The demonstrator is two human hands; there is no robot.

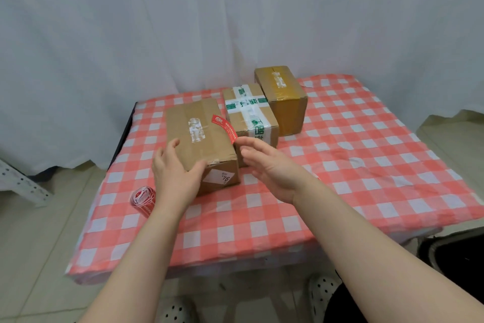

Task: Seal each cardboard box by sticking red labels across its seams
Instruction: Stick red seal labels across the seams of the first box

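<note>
Three cardboard boxes stand in a diagonal row on the checked table. The nearest brown box (199, 139) has clear tape and a torn white patch on top. My left hand (175, 173) rests on its near top corner, fingers spread. My right hand (267, 165) pinches the near end of a red label (224, 127), which hangs in the air over the box's right edge. Behind it sits a box with green-printed white tape (248, 116), then a yellow-taped box (282, 97) at the back.
A roll of red labels (143, 198) lies on the table's near-left part, left of my forearm. The red-and-white checked cloth (366, 165) covers the table. White curtain behind. Tiled floor and a metal rack at far left; my shoes below.
</note>
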